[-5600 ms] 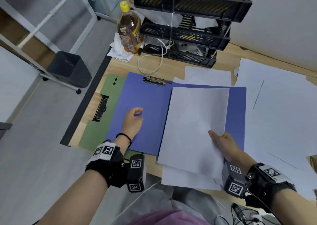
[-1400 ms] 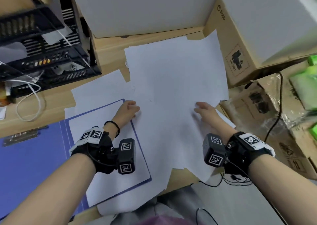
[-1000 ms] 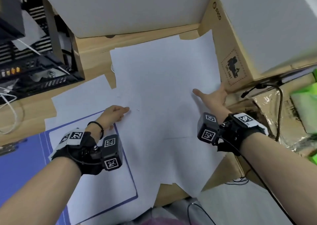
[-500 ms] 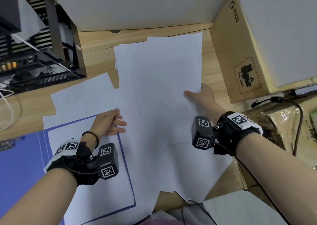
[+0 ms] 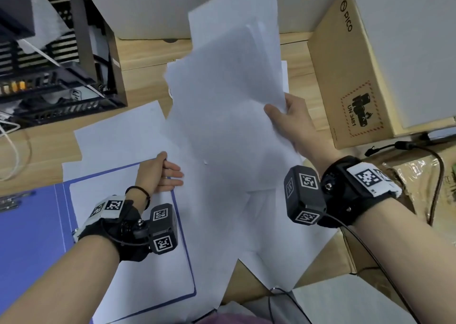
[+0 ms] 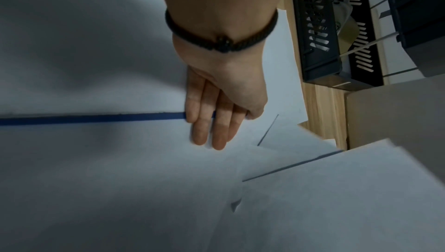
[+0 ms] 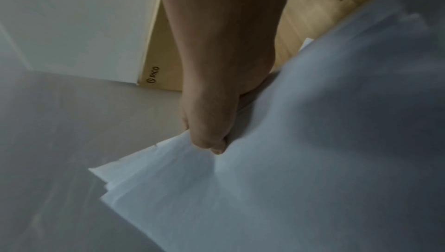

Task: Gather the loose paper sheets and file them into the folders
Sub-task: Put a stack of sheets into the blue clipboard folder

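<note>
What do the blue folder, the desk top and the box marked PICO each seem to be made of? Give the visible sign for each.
Blue folder: probably smooth plastic or coated board; even matt blue, thin stiff edge.
Desk top: light wood or wood-look laminate; pale grain lines run along it.
Box marked PICO: brown cardboard, matt, with printed black lettering and a red dashed label.

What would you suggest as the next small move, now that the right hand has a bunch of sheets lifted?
Probably carry the bunch of sheets leftward onto the open blue folder. The right hand pinches their edge and holds them off the desk, while the left hand rests flat at the folder's edge, near the sheet already filed there.
</note>
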The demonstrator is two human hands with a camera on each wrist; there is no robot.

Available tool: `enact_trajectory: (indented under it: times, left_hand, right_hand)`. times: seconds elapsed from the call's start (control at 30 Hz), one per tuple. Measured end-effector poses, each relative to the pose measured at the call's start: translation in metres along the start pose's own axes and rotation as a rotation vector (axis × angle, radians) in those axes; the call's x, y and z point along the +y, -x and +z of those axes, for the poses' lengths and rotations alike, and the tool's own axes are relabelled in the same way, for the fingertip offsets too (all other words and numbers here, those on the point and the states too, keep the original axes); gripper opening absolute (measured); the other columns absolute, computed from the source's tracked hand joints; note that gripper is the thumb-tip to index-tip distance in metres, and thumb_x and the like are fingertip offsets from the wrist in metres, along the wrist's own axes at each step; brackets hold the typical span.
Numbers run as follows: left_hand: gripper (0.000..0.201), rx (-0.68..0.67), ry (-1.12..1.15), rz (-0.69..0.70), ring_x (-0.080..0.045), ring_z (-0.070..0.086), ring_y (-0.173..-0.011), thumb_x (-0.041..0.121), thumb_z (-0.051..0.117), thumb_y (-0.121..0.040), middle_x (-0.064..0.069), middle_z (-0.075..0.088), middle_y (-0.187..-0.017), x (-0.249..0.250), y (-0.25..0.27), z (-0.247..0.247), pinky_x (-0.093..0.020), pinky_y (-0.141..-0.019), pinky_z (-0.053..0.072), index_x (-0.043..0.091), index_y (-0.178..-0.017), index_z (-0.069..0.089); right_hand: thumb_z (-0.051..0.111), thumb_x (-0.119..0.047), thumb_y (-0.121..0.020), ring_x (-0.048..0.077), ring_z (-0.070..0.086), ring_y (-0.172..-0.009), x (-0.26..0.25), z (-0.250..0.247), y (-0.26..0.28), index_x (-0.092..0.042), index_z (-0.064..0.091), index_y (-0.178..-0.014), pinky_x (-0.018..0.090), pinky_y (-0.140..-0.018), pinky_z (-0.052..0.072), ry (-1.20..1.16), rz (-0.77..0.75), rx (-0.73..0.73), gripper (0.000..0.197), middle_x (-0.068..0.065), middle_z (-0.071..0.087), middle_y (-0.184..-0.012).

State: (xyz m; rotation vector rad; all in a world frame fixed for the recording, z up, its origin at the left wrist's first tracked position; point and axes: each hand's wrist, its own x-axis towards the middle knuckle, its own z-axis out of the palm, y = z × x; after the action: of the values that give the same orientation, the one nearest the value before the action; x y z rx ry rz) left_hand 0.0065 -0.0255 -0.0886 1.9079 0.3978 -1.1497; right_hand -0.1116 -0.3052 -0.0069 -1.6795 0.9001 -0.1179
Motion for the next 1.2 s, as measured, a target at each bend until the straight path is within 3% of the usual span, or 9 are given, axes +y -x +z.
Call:
enact_trajectory:
  times: [0.27,0.43,0.53,0.63,0.73,0.83,0.9,1.07,1.2]
  left_hand:
    - [0.044,-0.109,-0.024,0.055,-0.025,0.074,-0.071,0.040,0.037,-0.098,-0.007,0.076,-0.083,-0.003,0.002,-0.007,-0.031,-0.064,0.055,0.009,-0.092,0.067]
    - [0.036,-0.180,-0.002,0.076,-0.018,0.072,-0.063,0.046,0.038,-0.098,0.000,0.075,-0.081,-0.003,0.010,-0.009,-0.029,-0.063,0.049,0.016,-0.096,0.057]
    - [0.030,-0.233,0.000,0.150,-0.017,0.065,-0.073,0.036,0.046,-0.098,0.001,0.064,-0.100,-0.001,0.026,-0.009,-0.028,-0.067,0.046,0.020,-0.123,0.046]
    - [0.054,-0.226,0.055,0.271,-0.020,0.060,-0.088,0.028,0.053,-0.095,-0.001,0.051,-0.117,0.002,0.041,-0.017,-0.035,-0.081,0.049,0.029,-0.143,0.030]
    - [0.055,-0.270,0.108,0.398,-0.020,0.060,-0.106,0.026,0.059,-0.092,0.003,0.053,-0.124,0.006,0.060,-0.033,-0.035,-0.094,0.049,0.031,-0.140,0.033]
    - [0.053,-0.320,0.103,0.485,-0.020,0.061,-0.109,0.034,0.068,-0.072,0.004,0.061,-0.113,0.006,0.082,-0.050,-0.034,-0.094,0.050,0.028,-0.120,0.046]
    - [0.069,-0.332,0.126,0.506,-0.016,0.062,-0.110,0.042,0.069,-0.063,0.010,0.066,-0.112,0.000,0.094,-0.062,-0.033,-0.094,0.049,0.029,-0.126,0.045]
    - [0.059,-0.298,0.186,0.547,-0.020,0.058,-0.118,0.027,0.068,-0.082,0.003,0.059,-0.117,-0.025,0.114,-0.095,-0.034,-0.095,0.049,0.023,-0.134,0.039]
    - [0.072,-0.283,0.302,0.513,-0.020,0.058,-0.118,0.028,0.069,-0.083,0.003,0.054,-0.134,-0.040,0.123,-0.126,-0.031,-0.089,0.049,0.030,-0.144,0.031]
  right_hand:
    - [0.055,-0.008,-0.091,0.001,0.040,-0.055,-0.068,0.009,0.036,-0.022,0.045,-0.063,0.014,-0.054,0.032,0.072,-0.295,-0.071,0.033,-0.019,0.045,-0.055]
    - [0.058,-0.011,-0.091,-0.001,0.045,-0.058,-0.090,0.010,0.063,-0.011,0.055,-0.069,0.017,-0.056,0.036,-0.011,-0.382,0.021,0.022,-0.018,0.049,-0.061]
    - [0.059,-0.007,-0.093,-0.006,0.041,-0.049,-0.099,0.017,0.083,-0.020,0.049,-0.063,0.011,-0.051,0.032,-0.017,-0.360,0.047,0.034,-0.022,0.047,-0.050]
    - [0.064,-0.014,-0.090,0.002,0.034,-0.051,-0.104,0.029,0.105,-0.002,0.048,-0.062,0.018,-0.049,0.027,0.044,-0.339,0.059,0.034,-0.013,0.040,-0.057]
    - [0.065,-0.018,-0.090,0.007,0.031,-0.055,-0.109,0.044,0.132,0.009,0.056,-0.071,0.018,-0.047,0.024,0.145,-0.341,0.041,0.034,0.003,0.039,-0.065]
    - [0.067,-0.026,-0.086,0.011,0.038,-0.058,-0.114,0.062,0.159,0.007,0.060,-0.071,0.025,-0.053,0.030,0.203,-0.330,0.041,0.037,0.005,0.045,-0.065]
    - [0.067,-0.031,-0.084,0.014,0.042,-0.060,-0.120,0.074,0.175,0.003,0.062,-0.069,0.029,-0.057,0.032,0.213,-0.337,0.056,0.037,0.003,0.048,-0.064]
    - [0.067,-0.026,-0.088,0.009,0.034,-0.055,-0.147,0.096,0.216,0.002,0.060,-0.070,0.021,-0.049,0.026,0.176,-0.415,0.117,0.034,0.001,0.041,-0.064]
    - [0.069,-0.022,-0.087,0.008,0.037,-0.057,-0.172,0.116,0.243,-0.004,0.054,-0.062,0.024,-0.053,0.029,0.020,-0.494,0.099,0.035,-0.007,0.041,-0.060]
